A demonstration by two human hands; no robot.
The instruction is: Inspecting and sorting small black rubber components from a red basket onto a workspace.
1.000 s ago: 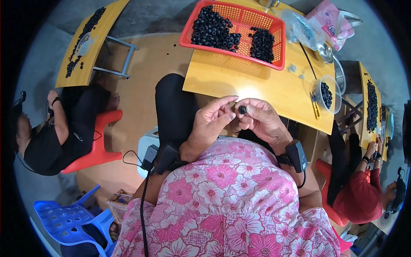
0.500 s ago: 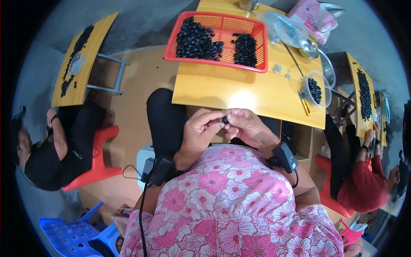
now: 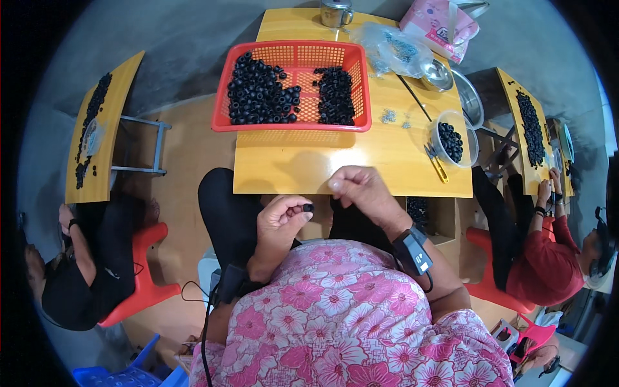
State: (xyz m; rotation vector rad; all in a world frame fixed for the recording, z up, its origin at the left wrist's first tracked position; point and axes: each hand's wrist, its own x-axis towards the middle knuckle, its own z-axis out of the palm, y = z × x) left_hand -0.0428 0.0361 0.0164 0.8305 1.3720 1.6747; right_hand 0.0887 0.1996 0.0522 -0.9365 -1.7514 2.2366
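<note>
My left hand (image 3: 278, 226) pinches a small black cylindrical part (image 3: 308, 208) with a hole in its end, just off the table's near edge. Thumb and forefinger of my right hand (image 3: 366, 191) are pressed together over that edge, apart from the left hand; whatever may be between them is too small to make out. Beyond the hands, a red plastic basket (image 3: 290, 128) holds two piles of black parts, the left pile (image 3: 255, 93) of larger hollow pieces and the right pile (image 3: 335, 97) more tightly packed.
On the yellow table (image 3: 277, 171) are a clear tub (image 3: 472, 145) of black parts, yellow-handled snips (image 3: 437, 164), small silvery pieces (image 3: 389, 116), a plastic bag (image 3: 387, 48), a metal bowl (image 3: 438, 76) and a metal mug (image 3: 336, 13). Co-workers sit at tables on both sides.
My hands have come apart: the left keeps the black part and has shifted left, while the right has moved away from it toward the table edge. The whole view has shifted.
</note>
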